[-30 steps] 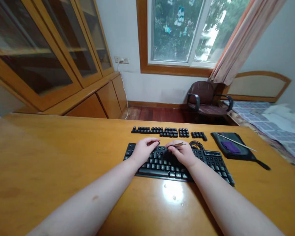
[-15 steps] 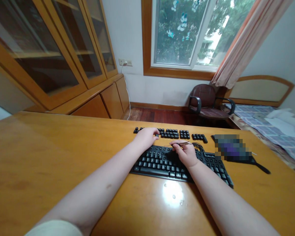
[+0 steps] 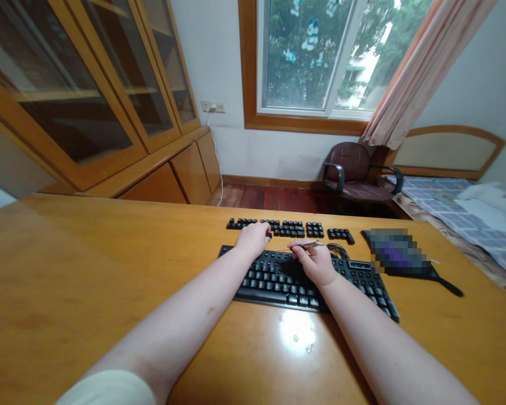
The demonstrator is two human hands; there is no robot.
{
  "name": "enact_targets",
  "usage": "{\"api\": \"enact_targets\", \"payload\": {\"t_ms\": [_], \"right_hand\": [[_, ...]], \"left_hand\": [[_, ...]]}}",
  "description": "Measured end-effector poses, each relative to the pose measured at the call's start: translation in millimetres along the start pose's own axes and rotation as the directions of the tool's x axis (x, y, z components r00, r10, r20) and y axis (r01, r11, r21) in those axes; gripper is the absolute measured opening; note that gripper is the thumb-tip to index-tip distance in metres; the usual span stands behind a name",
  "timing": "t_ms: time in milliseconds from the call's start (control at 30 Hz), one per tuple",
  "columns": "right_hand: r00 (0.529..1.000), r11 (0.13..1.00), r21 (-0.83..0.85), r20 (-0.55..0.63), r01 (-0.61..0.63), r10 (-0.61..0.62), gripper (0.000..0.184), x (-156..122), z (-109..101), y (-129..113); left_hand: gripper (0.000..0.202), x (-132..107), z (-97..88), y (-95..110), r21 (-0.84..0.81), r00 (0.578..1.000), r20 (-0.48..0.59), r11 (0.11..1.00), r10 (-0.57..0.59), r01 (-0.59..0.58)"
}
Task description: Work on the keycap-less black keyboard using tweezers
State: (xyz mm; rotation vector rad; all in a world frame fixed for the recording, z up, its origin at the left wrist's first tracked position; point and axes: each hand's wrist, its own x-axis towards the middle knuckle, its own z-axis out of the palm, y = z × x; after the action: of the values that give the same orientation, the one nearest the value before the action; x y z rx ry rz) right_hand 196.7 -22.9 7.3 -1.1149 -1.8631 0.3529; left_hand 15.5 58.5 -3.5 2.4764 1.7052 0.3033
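My left arm (image 3: pixel 185 320) stretches forward past the left part of the keyboard (image 3: pixel 270 275), my left hand (image 3: pixel 253 239) palm down at the loose keycaps (image 3: pixel 293 229) lined along the worktop (image 3: pixel 109 270); its fingers curl downward, and I cannot tell whether they pinch one. My right hand (image 3: pixel 314 261), over the keyboard's far side, grips a thin tool (image 3: pixel 310 246) between thumb and fingers.

Pale sleeve (image 3: pixel 109 389), bare forearms (image 3: pixel 194 320) and fingers (image 3: pixel 266 229)
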Motion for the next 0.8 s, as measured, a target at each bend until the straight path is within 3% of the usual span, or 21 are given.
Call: {"api": "enact_targets", "payload": {"t_ms": [300,800], "right_hand": [[1.000,1.000,-0.003,0.015,-0.008,0.008,0.026,0.6,-0.6,-1.9],[0.997,0.999,-0.010,0.061,-0.038,0.039,0.025,1.3,-0.2,-1.2]], "left_hand": [[0.012,-0.4,-1.4,4.8,0.009,1.000,-0.013,1.000,-0.004,0.004],[0.021,-3.5,-5.3,5.9,-0.021,0.999,-0.043,1.000,-0.003,0.002]]}}
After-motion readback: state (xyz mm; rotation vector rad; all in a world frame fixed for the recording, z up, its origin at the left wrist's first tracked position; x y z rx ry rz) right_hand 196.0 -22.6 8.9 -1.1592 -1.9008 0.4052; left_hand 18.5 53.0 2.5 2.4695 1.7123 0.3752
